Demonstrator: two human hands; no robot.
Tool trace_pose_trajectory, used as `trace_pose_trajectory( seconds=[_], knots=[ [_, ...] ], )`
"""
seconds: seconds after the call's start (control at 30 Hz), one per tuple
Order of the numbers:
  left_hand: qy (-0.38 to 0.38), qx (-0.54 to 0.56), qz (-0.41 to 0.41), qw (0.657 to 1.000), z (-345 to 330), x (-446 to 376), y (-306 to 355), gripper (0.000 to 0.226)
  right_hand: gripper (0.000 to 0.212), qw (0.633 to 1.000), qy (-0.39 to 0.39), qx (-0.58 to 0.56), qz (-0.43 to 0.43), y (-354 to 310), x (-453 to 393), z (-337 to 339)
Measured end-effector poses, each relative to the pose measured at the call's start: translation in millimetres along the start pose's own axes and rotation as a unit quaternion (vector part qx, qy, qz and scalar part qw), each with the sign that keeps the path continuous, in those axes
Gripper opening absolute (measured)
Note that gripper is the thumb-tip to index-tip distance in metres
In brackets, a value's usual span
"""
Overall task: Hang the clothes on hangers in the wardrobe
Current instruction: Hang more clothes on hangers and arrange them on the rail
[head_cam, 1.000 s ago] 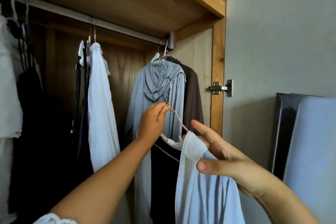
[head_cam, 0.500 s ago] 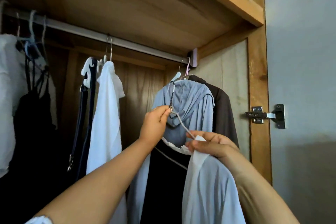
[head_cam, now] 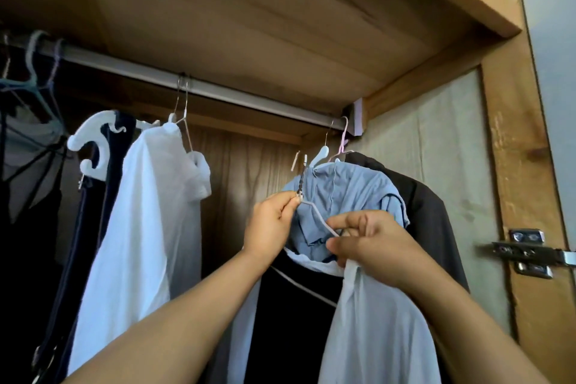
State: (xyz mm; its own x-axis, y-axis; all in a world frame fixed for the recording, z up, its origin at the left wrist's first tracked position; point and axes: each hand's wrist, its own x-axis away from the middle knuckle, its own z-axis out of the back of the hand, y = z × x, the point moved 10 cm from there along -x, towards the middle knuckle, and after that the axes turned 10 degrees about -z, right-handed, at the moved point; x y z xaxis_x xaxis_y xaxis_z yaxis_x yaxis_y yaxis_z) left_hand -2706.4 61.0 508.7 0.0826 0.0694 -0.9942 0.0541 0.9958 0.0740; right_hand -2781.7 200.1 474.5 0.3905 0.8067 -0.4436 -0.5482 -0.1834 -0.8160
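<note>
Head view showed several clothes already on the rail (head_cam: 218, 93), while the left hand (head_cam: 269, 227) pinched the hanger (head_cam: 314, 212) at its hook and the right hand (head_cam: 371, 243) gripped the pale shirt (head_cam: 374, 330) on it, not yet hung.

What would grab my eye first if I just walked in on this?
Two hands in the middle: the left hand pinches the neck of a thin hanger, and the right hand grips a pale blue garment at its shoulder. Behind them a blue hooded top hangs from the metal rail, beside a white shirt to the left.
</note>
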Motion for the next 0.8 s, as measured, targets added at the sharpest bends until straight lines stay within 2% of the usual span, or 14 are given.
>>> trace_pose_trajectory(
  seconds=[0.1,0.2,0.33,0.5,0.6,0.7,0.8],
  knots=[
    [-0.007,-0.05,-0.008,0.999,0.7,-17.6,-2.0,0.016,0.027,0.997,0.044,0.058,0.027,-8.5,-22.6,14.6],
    [-0.017,-0.08,0.006,0.997,5.3,-26.0,-8.5,0.024,0.03,0.995,0.078,0.048,0.049,-21.0,-48.1,34.1],
    [-0.026,-0.078,0.037,0.996,11.2,-22.2,-19.7,0.027,0.029,0.988,0.092,0.048,0.11,-46.2,-74.8,48.9],
    [-0.037,-0.102,0.021,0.994,19.1,-26.6,-22.8,0.026,0.022,0.974,0.13,0.072,0.173,-72.8,-108.2,59.6],
    [-0.021,-0.108,0.023,0.994,29.2,-37.6,-28.0,0.027,0.026,0.963,0.163,0.106,0.185,-81.1,-135.3,67.8],
    [-0.015,-0.118,0.02,0.993,35.5,-46.0,-32.6,0.027,0.031,0.96,0.167,0.146,0.173,-75.2,-154.2,69.6],
    [-0.017,-0.126,0.008,0.992,36.9,-48.7,-34.9,0.026,0.031,0.968,0.156,0.134,0.144,-57.1,-167.8,74.5]
  ],
)
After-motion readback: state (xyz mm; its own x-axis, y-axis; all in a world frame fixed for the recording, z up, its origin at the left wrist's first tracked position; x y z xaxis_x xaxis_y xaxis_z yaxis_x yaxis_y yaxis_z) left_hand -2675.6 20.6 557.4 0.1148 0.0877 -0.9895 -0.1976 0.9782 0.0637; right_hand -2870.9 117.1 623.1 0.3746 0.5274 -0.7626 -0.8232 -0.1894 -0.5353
